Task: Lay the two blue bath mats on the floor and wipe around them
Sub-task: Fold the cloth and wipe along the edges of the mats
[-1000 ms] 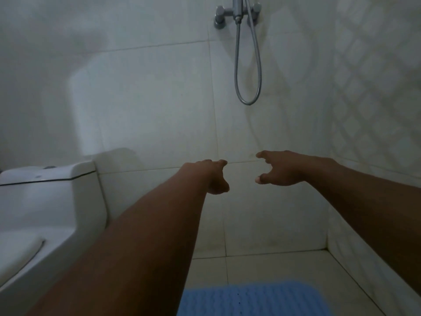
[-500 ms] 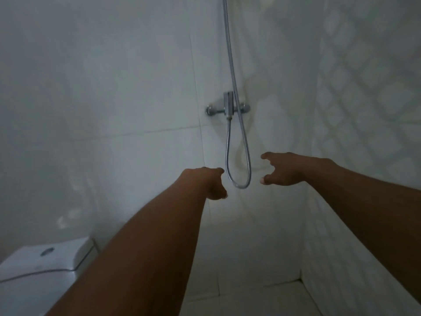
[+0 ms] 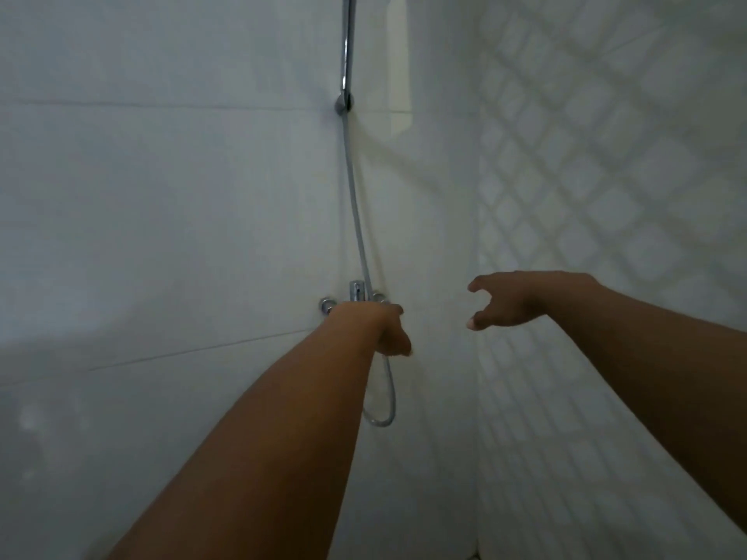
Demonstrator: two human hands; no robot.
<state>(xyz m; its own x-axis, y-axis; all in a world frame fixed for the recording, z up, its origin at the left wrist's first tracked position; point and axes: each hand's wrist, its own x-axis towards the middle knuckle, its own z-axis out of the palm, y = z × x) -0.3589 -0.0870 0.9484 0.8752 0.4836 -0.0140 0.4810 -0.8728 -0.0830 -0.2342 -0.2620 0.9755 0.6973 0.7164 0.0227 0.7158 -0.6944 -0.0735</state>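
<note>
Reaching straight ahead, both bare arms sit level across the middle of the frame. My read is that they are held out for balance or are on the way to something, not working yet.

The right hand, centre right, has fingers and thumb spread in a loose claw with nothing between them.

The left hand, just left of centre, shows its knuckles, fingers folded away from the camera. It lies right across the chrome shower mixer tap and the grey flexible shower hose. Whether it grips the hose, touches the tap or merely hangs in front, I cannot tell.

The hose drops from the round chrome wall bracket at upper centre, passes behind that hand and loops out below it.

The two blue bath mats are nowhere in shot. The floor is cut off below the bottom edge, so how they lie cannot be judged. No wiping cloth shows either. The light is dim, and the diamond-patterned white wall tiles on the right blur.
</note>
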